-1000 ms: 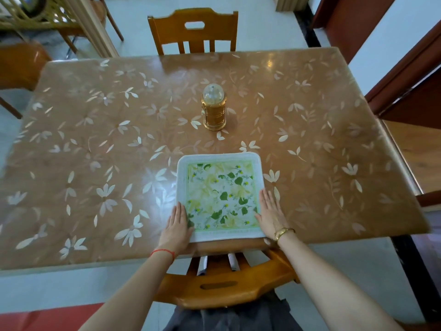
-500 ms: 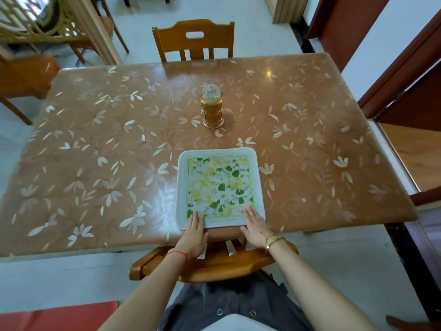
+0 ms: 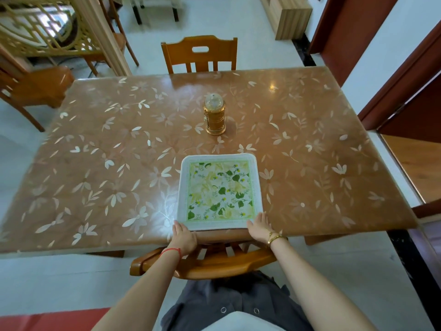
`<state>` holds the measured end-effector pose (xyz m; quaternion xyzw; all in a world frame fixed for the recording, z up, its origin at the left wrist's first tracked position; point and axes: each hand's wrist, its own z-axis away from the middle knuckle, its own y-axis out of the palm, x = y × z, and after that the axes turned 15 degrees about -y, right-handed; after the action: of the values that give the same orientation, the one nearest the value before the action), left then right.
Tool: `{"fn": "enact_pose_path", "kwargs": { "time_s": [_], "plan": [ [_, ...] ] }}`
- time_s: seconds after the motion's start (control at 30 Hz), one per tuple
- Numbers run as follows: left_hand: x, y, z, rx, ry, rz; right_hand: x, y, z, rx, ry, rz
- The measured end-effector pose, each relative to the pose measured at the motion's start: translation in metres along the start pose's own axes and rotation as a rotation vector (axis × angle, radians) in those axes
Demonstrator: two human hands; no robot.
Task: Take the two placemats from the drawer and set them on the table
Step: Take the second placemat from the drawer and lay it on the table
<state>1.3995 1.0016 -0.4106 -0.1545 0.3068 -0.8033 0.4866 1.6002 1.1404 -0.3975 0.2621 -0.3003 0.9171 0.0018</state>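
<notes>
A square placemat with a white border and a green and yellow leaf print lies flat near the front edge of the brown flower-patterned table. Only one mat is visible; whether a second lies under it I cannot tell. My left hand rests at the mat's near left corner, fingers flat on the table edge. My right hand touches the near right corner, fingers spread. Neither hand grips anything. No drawer is in view.
A gold lantern-shaped holder stands in the table's middle, beyond the mat. A wooden chair is pushed in under the near edge between me and the table. Another chair faces it at the far side. A doorway is right.
Both hands have slid back along the mat, from its sides to its near corners. The view has pulled back and up, away from the table.
</notes>
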Motion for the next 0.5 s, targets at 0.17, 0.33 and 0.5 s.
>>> {"fn": "enact_pose_path", "kwargs": {
  "time_s": [0.17,0.33,0.5],
  "plan": [
    [-0.002,-0.016,0.006,-0.144,0.008,0.201,-0.002,-0.029,0.004,-0.301,0.007,-0.369],
    [-0.01,-0.035,0.023,-0.149,0.118,0.611,-0.008,-0.054,0.011,-0.534,-0.039,-0.713],
    [-0.019,-0.046,0.034,-0.069,0.204,0.853,-0.017,-0.064,0.031,-0.616,-0.126,-1.004]
  ]
}}
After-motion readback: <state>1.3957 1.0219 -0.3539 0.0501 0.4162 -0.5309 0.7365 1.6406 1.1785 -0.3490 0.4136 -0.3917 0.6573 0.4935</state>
